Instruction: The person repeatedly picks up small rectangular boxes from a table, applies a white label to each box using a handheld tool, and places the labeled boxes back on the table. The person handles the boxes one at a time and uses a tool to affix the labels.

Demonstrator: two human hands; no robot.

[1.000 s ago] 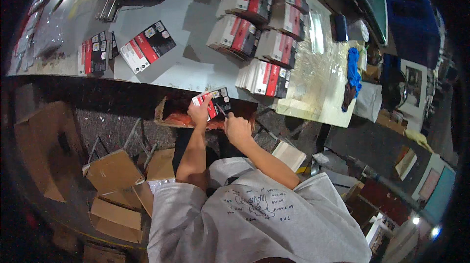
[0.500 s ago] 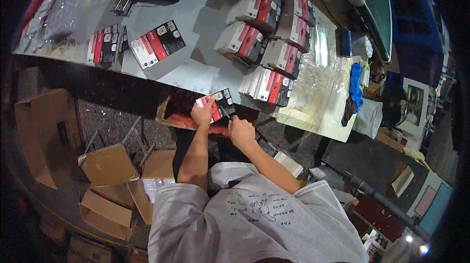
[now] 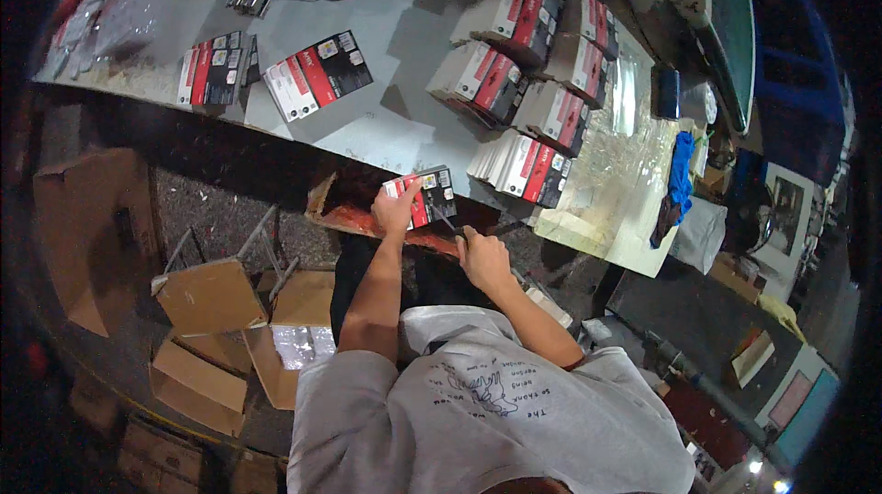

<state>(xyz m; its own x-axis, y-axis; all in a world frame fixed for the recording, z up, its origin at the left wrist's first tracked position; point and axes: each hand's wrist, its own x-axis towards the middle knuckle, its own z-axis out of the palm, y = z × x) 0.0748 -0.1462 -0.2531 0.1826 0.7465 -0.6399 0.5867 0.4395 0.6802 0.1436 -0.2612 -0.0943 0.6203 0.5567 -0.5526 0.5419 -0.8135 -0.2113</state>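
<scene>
My left hand (image 3: 395,211) grips a small stack of printed cards (image 3: 445,183) in red, white and black at the table's near edge, thumb on top. To its right, my right hand (image 3: 484,258) is closed around a thin, dark, pointed tool (image 3: 444,217); its exact kind is too small to tell. The tool's tip reaches toward the lower right side of the stack; whether it touches I cannot tell. A larger pile of matching cards (image 3: 322,76) lies on the table beyond my left hand, with a smaller pile (image 3: 211,71) farther left.
Several tall stacks of the same cards (image 3: 528,168) stand at the right of the grey table (image 3: 386,131). Beside them are a plastic-covered board (image 3: 606,209) and a blue cloth (image 3: 680,177). Below the edge sits an open box with red inside (image 3: 354,218). Cardboard cartons (image 3: 207,301) fill the lower left.
My right hand has drawn back to the lower right from the card stack, and more of the tool shows. My left hand keeps its hold. The whole view has shifted slightly.
</scene>
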